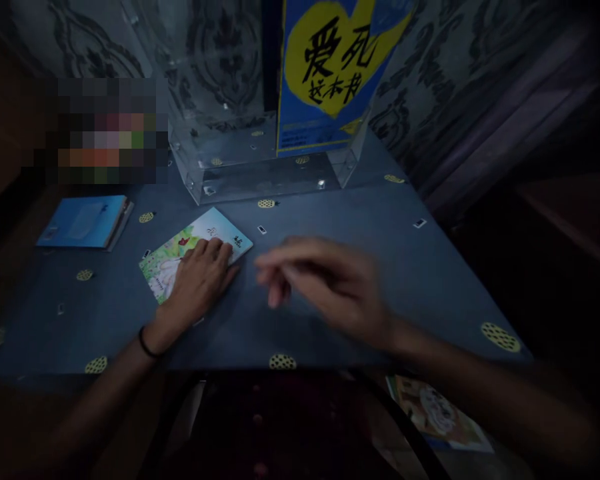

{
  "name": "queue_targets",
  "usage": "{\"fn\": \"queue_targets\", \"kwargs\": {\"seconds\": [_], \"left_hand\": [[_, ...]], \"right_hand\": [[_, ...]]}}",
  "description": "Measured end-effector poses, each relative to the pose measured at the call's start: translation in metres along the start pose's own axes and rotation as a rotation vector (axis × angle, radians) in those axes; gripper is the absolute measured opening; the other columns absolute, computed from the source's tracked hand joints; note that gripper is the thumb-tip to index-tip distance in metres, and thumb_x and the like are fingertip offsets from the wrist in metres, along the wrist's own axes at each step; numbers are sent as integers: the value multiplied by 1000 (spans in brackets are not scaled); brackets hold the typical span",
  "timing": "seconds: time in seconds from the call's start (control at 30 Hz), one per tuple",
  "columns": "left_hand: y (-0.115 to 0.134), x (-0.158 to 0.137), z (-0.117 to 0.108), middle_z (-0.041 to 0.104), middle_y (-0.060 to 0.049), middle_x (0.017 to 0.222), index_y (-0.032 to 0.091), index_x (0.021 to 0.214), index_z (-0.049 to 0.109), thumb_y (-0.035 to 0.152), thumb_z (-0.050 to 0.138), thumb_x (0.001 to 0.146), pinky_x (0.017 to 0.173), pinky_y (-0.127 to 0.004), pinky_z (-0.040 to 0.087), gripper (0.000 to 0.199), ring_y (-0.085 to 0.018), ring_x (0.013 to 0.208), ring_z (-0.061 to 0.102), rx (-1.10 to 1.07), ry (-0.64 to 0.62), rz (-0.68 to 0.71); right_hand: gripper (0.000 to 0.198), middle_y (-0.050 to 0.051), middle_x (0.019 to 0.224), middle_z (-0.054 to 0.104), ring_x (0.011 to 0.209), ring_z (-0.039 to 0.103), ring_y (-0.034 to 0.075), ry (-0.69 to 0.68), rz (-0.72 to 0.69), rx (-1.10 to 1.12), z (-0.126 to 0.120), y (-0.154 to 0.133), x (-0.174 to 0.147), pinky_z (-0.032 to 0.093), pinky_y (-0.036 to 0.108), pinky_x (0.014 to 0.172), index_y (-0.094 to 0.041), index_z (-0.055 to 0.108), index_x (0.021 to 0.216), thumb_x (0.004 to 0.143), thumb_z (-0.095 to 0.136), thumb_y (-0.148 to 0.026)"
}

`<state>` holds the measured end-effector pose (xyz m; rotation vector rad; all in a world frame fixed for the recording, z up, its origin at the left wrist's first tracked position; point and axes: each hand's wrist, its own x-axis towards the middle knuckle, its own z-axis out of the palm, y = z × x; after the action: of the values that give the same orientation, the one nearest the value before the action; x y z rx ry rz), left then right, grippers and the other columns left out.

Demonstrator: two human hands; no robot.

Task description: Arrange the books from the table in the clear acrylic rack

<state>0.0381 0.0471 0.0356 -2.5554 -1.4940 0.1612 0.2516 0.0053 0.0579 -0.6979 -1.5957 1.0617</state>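
My left hand [200,280] lies on a thin book [180,248] with a light blue and green illustrated cover, fingers stretched over it and pressing on its top. The hand covers the lower middle and right of the cover. The book rests slanted on the dark blue tablecloth [330,220]. To its right, my right hand [330,280] hovers over the cloth, slightly blurred. Its fingers are curled in toward the thumb, and nothing shows between them.
Behind stands a clear acrylic rack [270,160] holding an upright blue and yellow book [325,73]. A stack of blue-covered books [85,223] lies at the left, near a pixelated patch. Below the table edge, at the lower right, is another illustrated book [440,413].
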Motion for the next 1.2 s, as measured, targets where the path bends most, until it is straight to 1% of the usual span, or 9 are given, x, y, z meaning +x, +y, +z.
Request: {"fn": "queue_targets", "kwargs": {"seconds": [0.1,0.17,0.23,0.33,0.4,0.63,0.93,1.07,1.2], "left_hand": [[8,18,-1,61,-13,113,15,113,57,36,47,102,85,-42,49,26,-30,106,56,58,11,-28],[12,26,-1,62,-14,110,14,109,59,36,46,102,83,-41,50,26,-30,106,56,63,20,-51],[14,29,0,63,-14,106,14,106,60,36,45,102,82,-41,50,27,-30,104,58,54,38,-52],[13,30,1,64,-14,102,15,102,63,33,42,103,80,-39,49,28,-30,101,60,44,61,-45],[11,30,0,66,-13,100,15,100,65,31,40,104,78,-36,49,29,-28,99,62,18,68,-52],[2,31,-2,69,-8,93,17,96,70,30,39,104,72,-31,46,34,-24,93,65,-123,116,-65],[6,29,1,70,-9,97,16,98,71,29,37,105,73,-32,47,36,-24,93,65,-89,146,-37],[8,27,3,70,-10,104,18,103,69,34,44,102,72,-33,48,30,-26,96,64,-28,140,-34],[8,25,6,69,-11,109,18,109,67,34,48,101,74,-34,50,27,-27,98,63,-21,128,-32]], "right_hand": [[24,0,86,68,68,66,10,66,87,2,-4,32,21,55,26,64,-20,65,110,96,47,-14],[26,1,86,68,71,67,12,65,161,-54,-4,54,32,56,28,68,-19,63,112,93,47,-11],[29,4,92,70,77,68,14,48,192,-122,-4,72,39,56,30,73,-18,60,115,91,47,-10],[33,7,103,73,90,69,17,48,187,-231,-4,87,43,55,34,82,-18,56,121,91,45,-9],[36,8,108,74,95,69,18,55,193,-290,-5,92,41,54,35,85,-18,54,125,91,44,-9],[43,5,112,77,92,68,17,11,232,-339,-8,94,34,51,37,87,-20,51,130,90,45,-7],[44,8,118,75,99,67,19,0,245,-341,-8,89,35,50,38,88,-17,48,133,90,45,-6],[46,8,122,73,100,66,20,-15,204,-348,-7,86,32,51,40,88,-20,47,136,92,43,-8],[49,7,114,74,108,63,22,-77,129,-457,-5,89,30,49,43,94,-21,48,138,92,42,-6]]}}
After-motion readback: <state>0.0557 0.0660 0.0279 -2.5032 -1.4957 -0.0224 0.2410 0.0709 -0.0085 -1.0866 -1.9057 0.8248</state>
